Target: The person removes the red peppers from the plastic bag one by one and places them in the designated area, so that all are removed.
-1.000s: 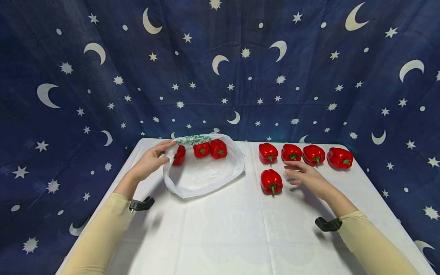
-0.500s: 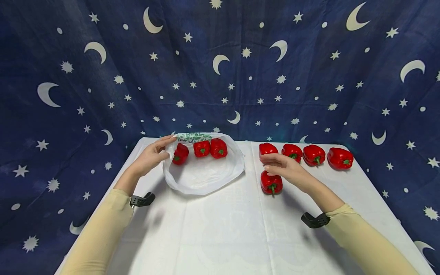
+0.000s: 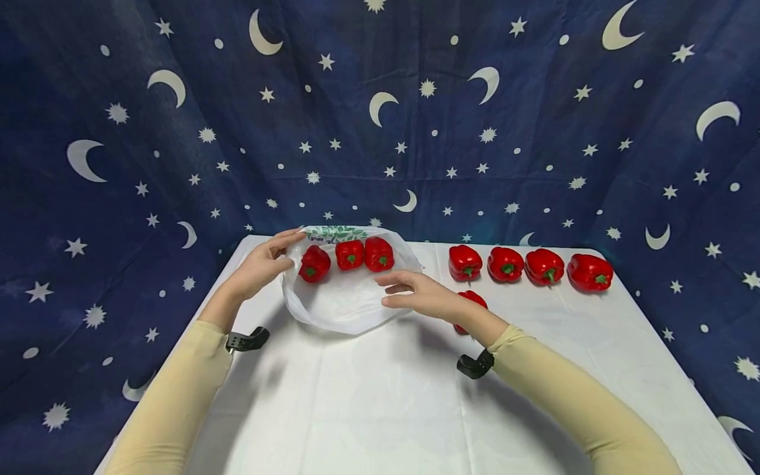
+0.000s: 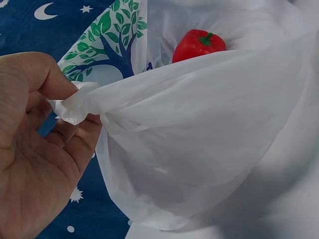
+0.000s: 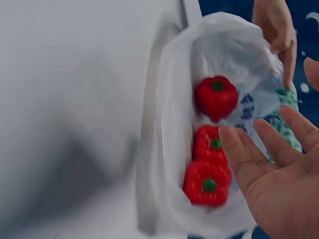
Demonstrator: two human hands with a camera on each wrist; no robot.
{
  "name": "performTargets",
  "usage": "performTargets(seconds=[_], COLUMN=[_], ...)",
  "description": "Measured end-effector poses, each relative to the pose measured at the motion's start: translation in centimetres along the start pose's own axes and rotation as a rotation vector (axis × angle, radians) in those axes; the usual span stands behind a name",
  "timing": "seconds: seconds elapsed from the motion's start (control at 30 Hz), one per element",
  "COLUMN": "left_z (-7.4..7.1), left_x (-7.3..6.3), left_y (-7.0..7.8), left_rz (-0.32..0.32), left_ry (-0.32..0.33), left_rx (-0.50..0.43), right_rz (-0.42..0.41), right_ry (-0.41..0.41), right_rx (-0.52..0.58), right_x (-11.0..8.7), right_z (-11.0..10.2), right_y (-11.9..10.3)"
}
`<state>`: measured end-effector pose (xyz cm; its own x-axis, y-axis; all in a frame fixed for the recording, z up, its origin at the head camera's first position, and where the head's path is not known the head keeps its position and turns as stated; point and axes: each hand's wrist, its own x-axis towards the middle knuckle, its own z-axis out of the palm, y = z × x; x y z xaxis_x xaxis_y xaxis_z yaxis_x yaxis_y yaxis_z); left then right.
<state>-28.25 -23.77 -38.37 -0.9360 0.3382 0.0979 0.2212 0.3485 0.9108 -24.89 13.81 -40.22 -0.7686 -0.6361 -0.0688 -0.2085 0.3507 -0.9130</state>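
Note:
A white plastic bag [image 3: 332,316] with a green leaf print lies with its mouth spread on the table. Inside it are three red bell peppers, one on the left [image 3: 315,264], one in the middle [image 3: 349,254] and one on the right [image 3: 379,254]. My left hand [image 3: 258,269] pinches the bag's left rim, bunched between thumb and fingers in the left wrist view. My right hand [image 3: 421,295] is over the bag's right side, fingers extended and apart, holding nothing. Behind my right forearm, a bell pepper [image 3: 472,305] is partly hidden.
A row of several red bell peppers stands along the back right of the white-covered table [image 3: 380,409]; its leftmost pepper [image 3: 465,262] is nearest the bag. A dark blue curtain [image 3: 380,132] with moons and stars hangs behind and at both sides.
My right hand has moved left from beside the peppers to over the bag. The left pepper in the bag has come further into view. My left hand keeps hold of the rim.

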Motion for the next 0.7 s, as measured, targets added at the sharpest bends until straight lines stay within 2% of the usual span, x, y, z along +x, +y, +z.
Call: performTargets(seconds=[0.23,0.7], left_z=[-0.5,-1.9], left_x=[0.1,0.4], left_y=[-0.1,0.1], left_rz=[-0.007,-0.035], left_ry=[-0.006,-0.021], left_rx=[0.008,-0.055], right_rz=[-0.012,-0.016], right_ry=[-0.027,0.034], right_rx=[0.048,0.059], right_x=[3.5,8.3], right_z=[2.4,4.6], right_y=[0.0,0.0])
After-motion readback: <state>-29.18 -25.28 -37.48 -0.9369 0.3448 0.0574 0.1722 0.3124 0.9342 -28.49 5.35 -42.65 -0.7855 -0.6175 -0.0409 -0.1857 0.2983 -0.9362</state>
